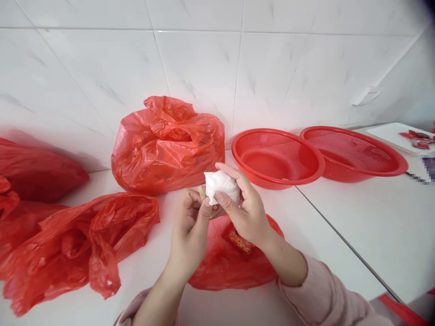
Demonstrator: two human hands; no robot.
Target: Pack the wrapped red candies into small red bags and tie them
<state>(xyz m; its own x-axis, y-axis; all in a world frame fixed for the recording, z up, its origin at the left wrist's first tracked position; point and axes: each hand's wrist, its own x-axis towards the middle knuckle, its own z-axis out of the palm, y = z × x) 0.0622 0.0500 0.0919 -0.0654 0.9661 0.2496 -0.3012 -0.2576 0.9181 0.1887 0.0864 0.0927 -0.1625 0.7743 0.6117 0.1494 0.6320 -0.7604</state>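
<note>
A small white packet (pixel 221 184) is held up over the table by my right hand (pixel 247 212), with the thumb across its front and the fingers behind it. My left hand (pixel 190 222) is closed in a pinch at the packet's lower left corner. A tan, red-printed piece of packaging (pixel 202 194) shows between the left fingers and behind the white packet, mostly hidden. Directly below both hands lies a red plastic bag (pixel 234 274). On that bag rests a red packet with gold print (pixel 242 241), partly covered by my right forearm.
A full-looking red plastic bag (pixel 166 151) stands against the tiled wall. More red bags (pixel 78 244) lie at the left. Two red perforated baskets (pixel 277 181) (pixel 360 174) sit at the back right. Beyond them, a white tray (pixel 390 131) carries small red packets (pixel 421 140).
</note>
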